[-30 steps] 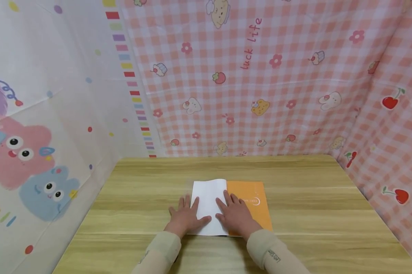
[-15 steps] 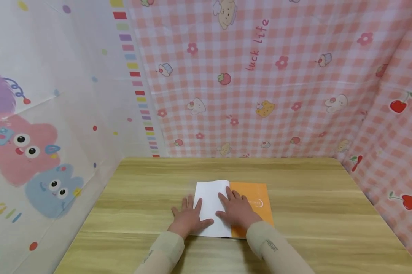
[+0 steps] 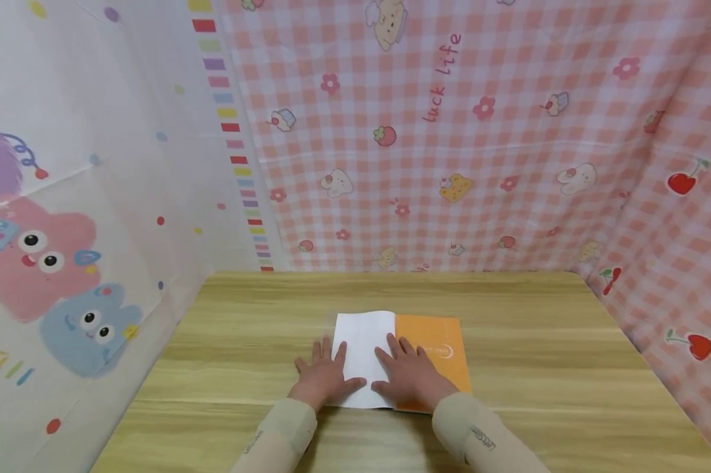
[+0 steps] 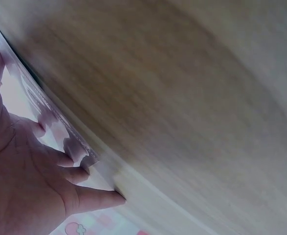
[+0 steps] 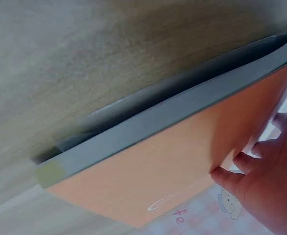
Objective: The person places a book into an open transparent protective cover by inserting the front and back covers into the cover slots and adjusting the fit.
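An open book lies on the wooden table, a white page (image 3: 364,328) on its left and an orange page (image 3: 434,328) on its right. My left hand (image 3: 324,380) rests spread over the white page's outer edge, thumb on the paper and outer fingers reaching past it. Beside the fold, my right hand (image 3: 411,376) presses flat with fingers apart, thumb on the white side and palm over the orange. From the right wrist, a thick stack of pages (image 5: 182,110) shows under the orange sheet. The left wrist view catches a glossy page edge (image 4: 60,120) by the fingers.
The wooden table (image 3: 260,309) extends around the book on all sides. A pink checked cloth (image 3: 414,164) hangs behind it, and a white cartoon-print cloth (image 3: 130,171) hangs along the left.
The right hand has shifted up along the fold, then back down toward me. My left hand stays on the page edge, and the book keeps its place. The head view has turned slightly.
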Demonstrator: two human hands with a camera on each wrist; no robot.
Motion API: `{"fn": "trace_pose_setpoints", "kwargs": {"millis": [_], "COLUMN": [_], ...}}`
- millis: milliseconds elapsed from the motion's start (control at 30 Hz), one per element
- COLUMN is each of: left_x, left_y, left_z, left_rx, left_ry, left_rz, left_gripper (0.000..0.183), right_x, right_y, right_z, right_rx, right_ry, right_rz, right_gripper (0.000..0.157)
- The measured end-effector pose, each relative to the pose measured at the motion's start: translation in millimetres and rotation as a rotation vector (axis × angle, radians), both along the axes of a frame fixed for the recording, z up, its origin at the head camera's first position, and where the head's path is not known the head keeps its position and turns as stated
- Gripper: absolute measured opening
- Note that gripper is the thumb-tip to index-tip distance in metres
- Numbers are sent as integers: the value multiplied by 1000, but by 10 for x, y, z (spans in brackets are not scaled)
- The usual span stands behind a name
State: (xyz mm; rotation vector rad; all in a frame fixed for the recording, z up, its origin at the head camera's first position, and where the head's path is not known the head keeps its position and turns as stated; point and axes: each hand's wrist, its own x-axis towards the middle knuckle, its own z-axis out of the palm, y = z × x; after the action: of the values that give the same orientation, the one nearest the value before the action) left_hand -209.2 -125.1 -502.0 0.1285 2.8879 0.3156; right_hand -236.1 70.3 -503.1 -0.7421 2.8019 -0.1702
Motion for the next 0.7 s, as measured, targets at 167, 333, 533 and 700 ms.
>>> {"fn": "trace_pose_setpoints", "kwargs": {"millis": [167, 333, 533, 700], "left_x": [-19, -8, -25, -12], "left_y": [-32, -17, 23, 51], "left_z": [-41, 1, 66, 65], "left_rx": [-3, -3, 3, 58], "left_ry": [5, 7, 35, 5], "left_rz": [2, 3, -38, -34], "left_gripper": [90, 89, 88, 89], "right_x": [61, 76, 54, 77], "right_y": [16, 8, 36, 124], "right_z": [18, -39, -150, -38], "right_rx": [-13, -4, 1, -53], "right_ry": [10, 36, 69, 21], "right_rz": [28, 28, 19, 34], "right_gripper": [74, 74, 75, 76]}}
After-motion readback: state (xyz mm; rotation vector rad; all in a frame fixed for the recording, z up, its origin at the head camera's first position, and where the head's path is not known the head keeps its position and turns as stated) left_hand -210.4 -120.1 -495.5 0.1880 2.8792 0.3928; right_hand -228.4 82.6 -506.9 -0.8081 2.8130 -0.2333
